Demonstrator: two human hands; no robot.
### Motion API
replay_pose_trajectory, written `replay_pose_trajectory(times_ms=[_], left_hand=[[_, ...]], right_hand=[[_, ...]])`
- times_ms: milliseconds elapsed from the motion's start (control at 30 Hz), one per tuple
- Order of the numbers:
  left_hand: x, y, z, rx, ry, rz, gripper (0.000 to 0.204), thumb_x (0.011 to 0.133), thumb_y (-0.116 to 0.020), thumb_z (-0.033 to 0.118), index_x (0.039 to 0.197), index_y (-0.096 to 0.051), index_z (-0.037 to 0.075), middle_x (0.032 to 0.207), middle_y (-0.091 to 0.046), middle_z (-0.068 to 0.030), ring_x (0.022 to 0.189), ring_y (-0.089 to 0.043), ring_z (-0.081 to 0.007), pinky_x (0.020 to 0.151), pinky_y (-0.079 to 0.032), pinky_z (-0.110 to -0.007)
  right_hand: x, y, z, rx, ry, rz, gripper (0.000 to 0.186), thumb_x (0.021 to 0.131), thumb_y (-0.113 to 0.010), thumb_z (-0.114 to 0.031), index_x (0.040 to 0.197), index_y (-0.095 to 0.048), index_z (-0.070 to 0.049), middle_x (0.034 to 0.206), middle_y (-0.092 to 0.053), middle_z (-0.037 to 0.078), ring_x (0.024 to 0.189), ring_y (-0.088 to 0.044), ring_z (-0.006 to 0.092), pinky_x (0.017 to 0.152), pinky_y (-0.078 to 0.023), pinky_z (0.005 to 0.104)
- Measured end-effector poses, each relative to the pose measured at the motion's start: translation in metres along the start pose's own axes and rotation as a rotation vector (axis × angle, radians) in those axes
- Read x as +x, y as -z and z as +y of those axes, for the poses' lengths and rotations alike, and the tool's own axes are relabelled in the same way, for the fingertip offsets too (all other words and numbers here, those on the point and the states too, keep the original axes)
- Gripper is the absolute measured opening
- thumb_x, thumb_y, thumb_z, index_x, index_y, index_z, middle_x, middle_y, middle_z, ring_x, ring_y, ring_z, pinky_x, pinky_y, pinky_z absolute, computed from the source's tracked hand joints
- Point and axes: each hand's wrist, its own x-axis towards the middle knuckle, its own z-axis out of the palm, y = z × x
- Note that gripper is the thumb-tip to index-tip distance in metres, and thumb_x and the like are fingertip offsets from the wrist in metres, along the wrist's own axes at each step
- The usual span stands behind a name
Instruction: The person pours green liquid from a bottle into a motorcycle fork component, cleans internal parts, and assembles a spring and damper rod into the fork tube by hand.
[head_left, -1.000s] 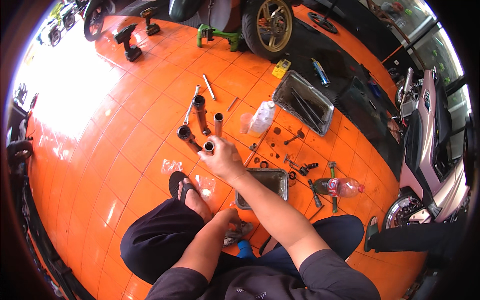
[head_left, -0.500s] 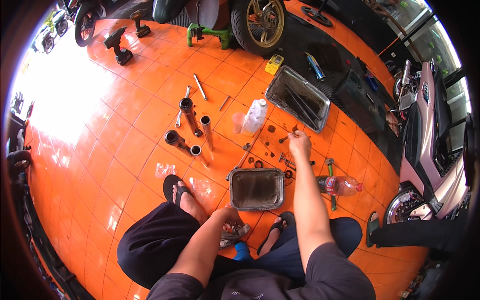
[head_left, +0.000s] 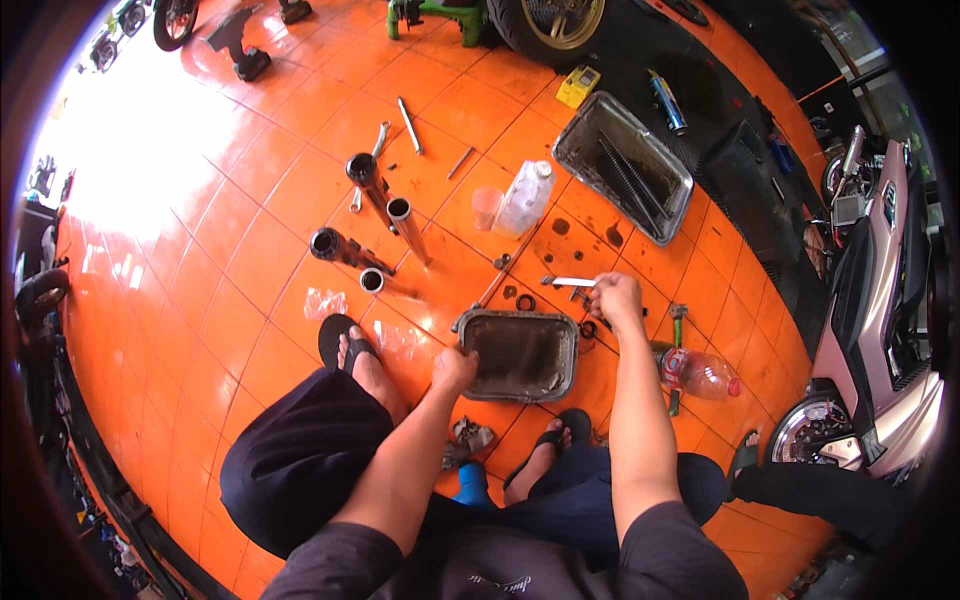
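Observation:
My right hand (head_left: 617,299) is closed around one end of a short pale rod with a dark tip (head_left: 574,282), held level over the floor tiles to the right of the basin's far edge. My left hand (head_left: 456,369) has its fingers closed at the left rim of the dark rectangular basin (head_left: 572,362). Dark, murky contents fill the basin's bottom. Below it, a crumpled rag (head_left: 472,436) lies on the floor between my feet. Small dark rings (head_left: 525,302) and metal parts lie just beyond the basin.
Fork tubes (head_left: 408,230) stand left of a clear bottle (head_left: 527,198) and a pink cup (head_left: 487,207). A tray with springs (head_left: 640,170) sits far right. Nearer are a hammer (head_left: 679,330) and a plastic bottle (head_left: 700,372). Wrenches (head_left: 409,125) lie farther off; a scooter (head_left: 870,310) stands right.
My left hand has left the rag and moved up to the basin's left rim. My right hand has come nearer, now with the pale rod plainly showing in it. The view has shifted.

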Motion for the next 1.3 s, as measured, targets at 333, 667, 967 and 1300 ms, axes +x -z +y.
replay_pose_trajectory(times_ms=[333,667,967,1300], left_hand=[[-0.02,-0.03,0.009,0.114,-0.137,-0.227,0.046,0.086,-0.062,0.027,0.13,-0.054,0.016,0.12,-0.063,-0.0163,0.117,-0.056,-0.0325,0.097,-0.045,-0.042],[-0.007,-0.045,-0.013,0.094,-0.218,-0.212,0.054,0.088,-0.058,0.023,0.14,-0.046,0.016,0.129,-0.058,-0.0177,0.123,-0.053,-0.0375,0.103,-0.039,-0.051],[-0.006,-0.038,0.001,0.133,-0.133,-0.219,0.048,0.088,-0.058,0.029,0.134,-0.052,0.017,0.123,-0.062,-0.0176,0.119,-0.056,-0.0364,0.1,-0.043,-0.049],[0.008,-0.053,-0.016,0.065,-0.142,-0.129,0.047,0.084,-0.062,0.028,0.126,-0.058,0.008,0.11,-0.067,-0.0195,0.109,-0.061,-0.0349,0.093,-0.047,-0.042]], right_hand=[[-0.051,-0.111,0.183,0.166,-0.145,-0.168,0.019,0.094,-0.057,-0.019,0.106,-0.064,-0.007,0.094,-0.064,0.009,0.076,-0.063,0.0193,0.066,-0.056,0.0369],[-0.108,-0.139,0.137,-0.958,0.85,-0.186,0.047,0.089,-0.055,-0.021,0.136,-0.052,-0.019,0.148,-0.035,0.015,0.135,-0.032,0.0371,0.113,-0.022,0.0537],[-0.089,-0.123,0.155,-0.759,0.82,-0.229,0.033,0.09,-0.058,-0.02,0.123,-0.061,-0.02,0.122,-0.052,0.012,0.119,-0.047,0.0313,0.099,-0.04,0.0458],[-0.088,-0.122,0.145,-0.755,0.672,0.004,0.035,0.089,-0.06,-0.02,0.122,-0.059,-0.012,0.102,-0.053,0.01,0.101,-0.052,0.0304,0.089,-0.043,0.0449]])
